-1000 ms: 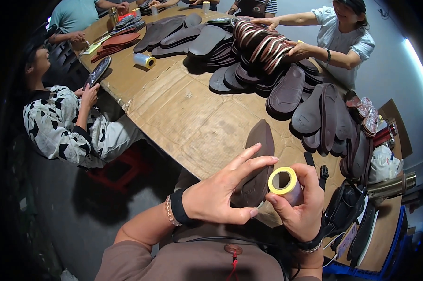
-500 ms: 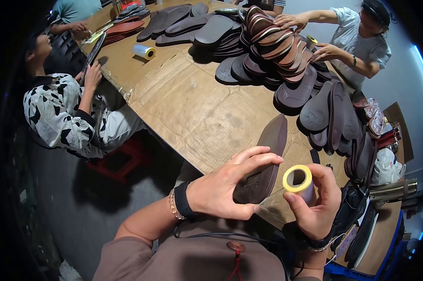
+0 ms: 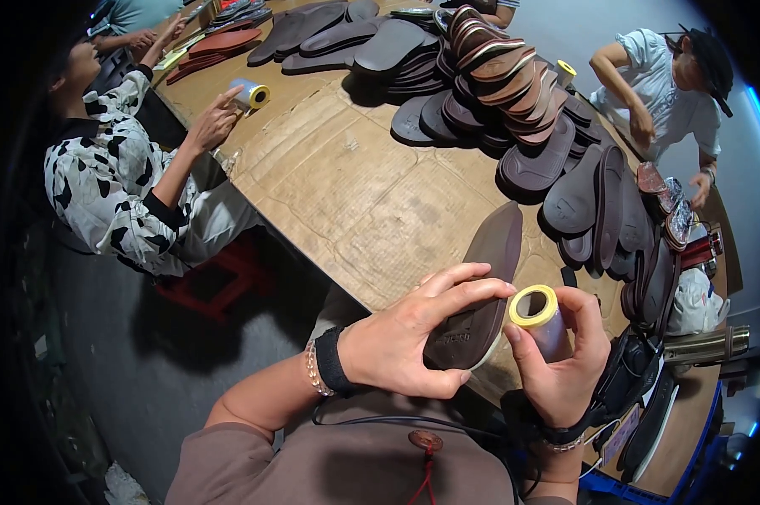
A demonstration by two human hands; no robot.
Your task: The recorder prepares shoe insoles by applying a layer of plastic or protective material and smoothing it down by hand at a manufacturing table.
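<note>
A dark brown shoe sole (image 3: 495, 240) stands tilted on its edge in front of me. My left hand (image 3: 409, 332) grips its near end, thumb low and fingers along the upper side. In my right hand (image 3: 567, 362) is a roll of clear film (image 3: 552, 335) with a yellow-rimmed core, held upright between thumb and fingers. The roll sits right beside the sole's right edge, close to my left fingertips. Whether film joins the roll to the sole is hard to make out.
A cardboard-covered table (image 3: 346, 194) carries stacked brown soles (image 3: 536, 160) and a tall pile of tan and reddish footbeds (image 3: 506, 76). Another film roll (image 3: 258, 96) lies far left, by a co-worker's hand (image 3: 214, 124). A metal flask (image 3: 706, 345) lies at right.
My right hand has tipped the roll slightly, closer to the sole. The left co-worker has reached toward the far roll. The right co-worker has drawn both hands off the pile.
</note>
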